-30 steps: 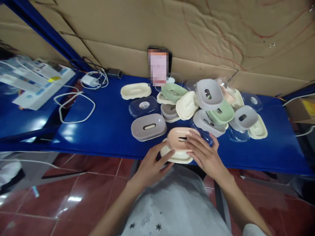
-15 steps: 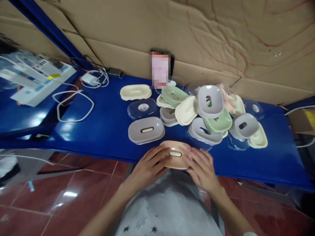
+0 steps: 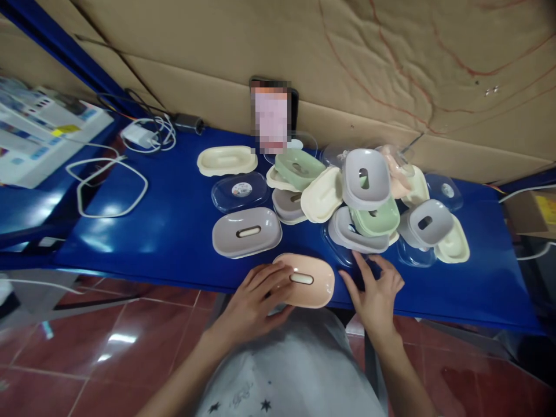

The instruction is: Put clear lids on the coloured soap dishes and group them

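Note:
A peach soap dish [image 3: 309, 280] with a cream inner slot lies at the near edge of the blue table [image 3: 174, 214]. My left hand [image 3: 256, 298] rests on its left end, fingers curled over the rim. My right hand [image 3: 377, 289] hovers open just right of it, fingers spread toward a clear lid [image 3: 339, 243] under the pile. A grey soap dish [image 3: 247, 231] sits assembled just behind the peach one.
A heap of grey, green, cream and pink dish parts [image 3: 369, 197] fills the table's right middle. A cream tray [image 3: 226, 160] and a clear lid [image 3: 240, 191] lie behind. A phone [image 3: 271, 116] leans on the cardboard wall. White cables [image 3: 108, 185] and a box [image 3: 39, 139] lie at left.
The peach top went down onto the cream base and now sits flat. My right hand lifted off it and moved right toward the pile. My left hand stays on the dish.

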A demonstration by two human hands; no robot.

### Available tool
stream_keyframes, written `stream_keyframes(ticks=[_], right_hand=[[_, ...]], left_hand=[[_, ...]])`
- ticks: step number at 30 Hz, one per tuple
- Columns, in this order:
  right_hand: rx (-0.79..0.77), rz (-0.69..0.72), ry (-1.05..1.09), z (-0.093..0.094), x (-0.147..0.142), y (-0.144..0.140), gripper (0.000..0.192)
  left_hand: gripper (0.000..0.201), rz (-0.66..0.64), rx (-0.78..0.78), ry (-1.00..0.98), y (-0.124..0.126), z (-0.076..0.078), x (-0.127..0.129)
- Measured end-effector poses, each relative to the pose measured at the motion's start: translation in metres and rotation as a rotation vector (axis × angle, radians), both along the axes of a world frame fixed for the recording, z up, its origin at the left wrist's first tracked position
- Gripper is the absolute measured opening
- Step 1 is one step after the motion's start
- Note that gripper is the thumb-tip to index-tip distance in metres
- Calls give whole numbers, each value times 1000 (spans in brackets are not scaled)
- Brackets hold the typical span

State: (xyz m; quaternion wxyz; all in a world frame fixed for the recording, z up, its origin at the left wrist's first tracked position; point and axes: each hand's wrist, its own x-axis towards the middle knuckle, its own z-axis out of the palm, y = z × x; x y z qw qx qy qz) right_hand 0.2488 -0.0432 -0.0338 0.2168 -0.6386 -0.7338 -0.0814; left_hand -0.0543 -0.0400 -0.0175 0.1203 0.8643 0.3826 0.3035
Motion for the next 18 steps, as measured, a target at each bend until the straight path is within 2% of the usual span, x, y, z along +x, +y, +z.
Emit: stream_keyframes(ticks=[7,9,12,14,18], right_hand=[[-7,148,360,10,4,3,40],[-54,136,343,11,2,1,37],[-142,84,183,9,-4,5,46],[-128,40,141,8,-7,10,49],[-79,43,311,20,-4,12,42]], left_hand=[[29,-14,-13,-13,2,3,7],[31,7,-13,-26,1,2,8],[29,0,-42,-27,0,3,5],[27,-7,-67,-36,-1,3,3],[34,-6,-83,-47,-6,1,0]])
